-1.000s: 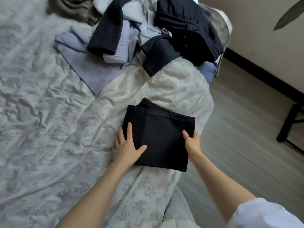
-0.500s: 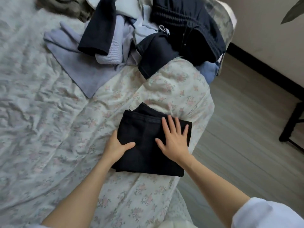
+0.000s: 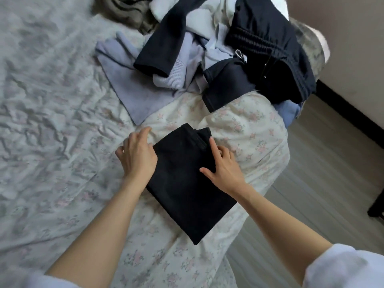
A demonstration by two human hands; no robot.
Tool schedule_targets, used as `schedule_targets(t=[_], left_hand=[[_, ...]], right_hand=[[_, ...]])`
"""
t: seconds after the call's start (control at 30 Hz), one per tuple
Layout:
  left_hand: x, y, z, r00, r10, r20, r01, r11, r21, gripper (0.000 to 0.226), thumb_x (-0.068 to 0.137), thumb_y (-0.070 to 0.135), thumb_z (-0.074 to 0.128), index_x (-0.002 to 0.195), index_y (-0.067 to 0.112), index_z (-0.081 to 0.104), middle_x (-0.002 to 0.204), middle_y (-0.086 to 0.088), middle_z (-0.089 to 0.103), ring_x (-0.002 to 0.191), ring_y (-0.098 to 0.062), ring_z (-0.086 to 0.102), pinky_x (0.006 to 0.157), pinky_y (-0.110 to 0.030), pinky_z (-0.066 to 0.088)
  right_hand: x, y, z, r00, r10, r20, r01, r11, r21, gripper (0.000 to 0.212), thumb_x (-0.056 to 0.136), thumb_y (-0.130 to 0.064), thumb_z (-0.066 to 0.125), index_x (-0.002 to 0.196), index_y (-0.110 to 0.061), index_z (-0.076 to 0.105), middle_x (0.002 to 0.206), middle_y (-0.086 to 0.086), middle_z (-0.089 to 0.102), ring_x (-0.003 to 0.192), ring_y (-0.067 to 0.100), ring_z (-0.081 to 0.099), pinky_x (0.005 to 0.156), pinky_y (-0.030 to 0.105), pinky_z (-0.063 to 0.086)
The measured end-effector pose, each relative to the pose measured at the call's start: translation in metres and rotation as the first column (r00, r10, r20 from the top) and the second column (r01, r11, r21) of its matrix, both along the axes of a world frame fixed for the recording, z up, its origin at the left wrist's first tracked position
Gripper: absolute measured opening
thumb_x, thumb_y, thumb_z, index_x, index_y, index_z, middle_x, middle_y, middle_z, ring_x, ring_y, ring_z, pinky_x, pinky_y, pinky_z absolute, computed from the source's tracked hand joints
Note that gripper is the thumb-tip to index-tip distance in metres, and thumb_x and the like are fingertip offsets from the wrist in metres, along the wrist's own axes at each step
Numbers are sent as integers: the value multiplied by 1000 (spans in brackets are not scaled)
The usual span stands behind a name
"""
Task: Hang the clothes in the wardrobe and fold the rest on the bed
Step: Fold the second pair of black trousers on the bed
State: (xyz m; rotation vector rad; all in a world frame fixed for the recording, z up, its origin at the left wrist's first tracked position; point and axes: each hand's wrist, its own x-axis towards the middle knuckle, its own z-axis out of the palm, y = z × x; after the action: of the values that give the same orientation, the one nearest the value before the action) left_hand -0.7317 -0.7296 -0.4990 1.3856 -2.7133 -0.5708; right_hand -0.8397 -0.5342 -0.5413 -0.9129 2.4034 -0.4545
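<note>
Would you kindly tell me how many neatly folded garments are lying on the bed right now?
1: the folded black garment lies on the floral bedsheet between both hands. The rest sits unfolded in the heap of clothes, which may hide others.

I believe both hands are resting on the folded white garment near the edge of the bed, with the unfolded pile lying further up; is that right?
Not quite: the folded garment is black, not white, as the head view shows. The rest holds: the left hand and right hand rest on it near the edge of the bed, with the unfolded pile further up.
</note>
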Motion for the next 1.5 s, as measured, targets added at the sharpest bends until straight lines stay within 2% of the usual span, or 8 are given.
schedule_targets(t=[0.13, 0.33, 0.5, 0.63, 0.9, 1.2, 1.37, 1.5], left_hand=[[23, 50, -9, 974, 226, 1, -225, 972, 60, 66, 89, 23, 57, 147, 23, 26, 152, -14, 19, 137, -34, 23, 108, -53, 22], [57, 121, -29, 933, 298, 202, -345, 902, 261, 84, 92, 39, 52, 151, 25, -6, 157, -15, -5, 139, -37, 15, 110, -50, 24], [48, 131, -35, 919, 363, 156, -395, 840, 373, 80, 91, 43, 52, 150, 34, -2, 156, -12, -10, 127, -38, 36, 97, -49, 42], [47, 133, -41, 915, 400, 52, -380, 813, 442, 82, 89, 37, 59, 150, 33, 5, 156, -11, -13, 134, -37, 28, 100, -47, 42], [47, 136, -41, 878, 455, -151, -373, 847, 379, 67, 87, 11, 64, 146, 18, 32, 155, -13, 8, 142, -32, 18, 107, -46, 38], [46, 117, 6, 835, 440, -330, -371, 894, 253, 48, 87, -6, 56, 133, 7, 50, 145, -17, 35, 134, -32, 38, 99, -50, 45], [54, 104, 39, 814, 353, -461, -336, 934, 121, 45, 85, -13, 54, 127, 5, 55, 130, -13, 49, 117, -28, 51, 93, -29, 43], [68, 104, 29, 755, 490, -435, -417, 871, 258, 56, 87, -9, 54, 139, 7, 40, 143, -12, 34, 127, -21, 44, 98, -14, 33]], right_hand=[[31, 6, -1, 976, -168, -140, 172, 985, 15, 81, 89, -44, 55, 151, -26, 6, 143, 13, 30, 128, 32, 34, 104, 48, 35], [45, 10, -3, 964, -92, -249, 117, 989, 90, 79, 87, -44, 58, 151, -24, 15, 144, 19, 33, 128, 37, 36, 105, 53, 31], [35, 8, -2, 979, -45, -201, 67, 992, 106, 82, 86, -45, 59, 150, -30, 10, 142, 18, 31, 124, 37, 40, 102, 49, 37], [30, 6, -3, 991, -82, -108, 92, 991, 97, 83, 85, -45, 60, 148, -39, 7, 138, 15, 28, 119, 35, 41, 95, 48, 43], [20, 11, 4, 996, -93, -5, 91, 981, -169, 66, 87, -24, 64, 144, -29, 32, 122, 7, 32, 109, 20, 43, 75, 21, 42], [50, -2, 48, 996, -82, 47, 92, 954, -285, 51, 91, -16, 59, 139, -19, 43, 123, 5, 38, 89, 10, 49, 73, 16, 43], [62, -13, 69, 999, -50, 8, 49, 919, -392, 44, 89, -12, 62, 131, -13, 52, 119, 8, 44, 81, 5, 46, 67, 8, 37], [64, -14, 63, 1000, -15, 3, 15, 925, -381, 46, 89, -13, 62, 133, -13, 50, 118, 8, 44, 73, 4, 48, 66, 9, 39]])
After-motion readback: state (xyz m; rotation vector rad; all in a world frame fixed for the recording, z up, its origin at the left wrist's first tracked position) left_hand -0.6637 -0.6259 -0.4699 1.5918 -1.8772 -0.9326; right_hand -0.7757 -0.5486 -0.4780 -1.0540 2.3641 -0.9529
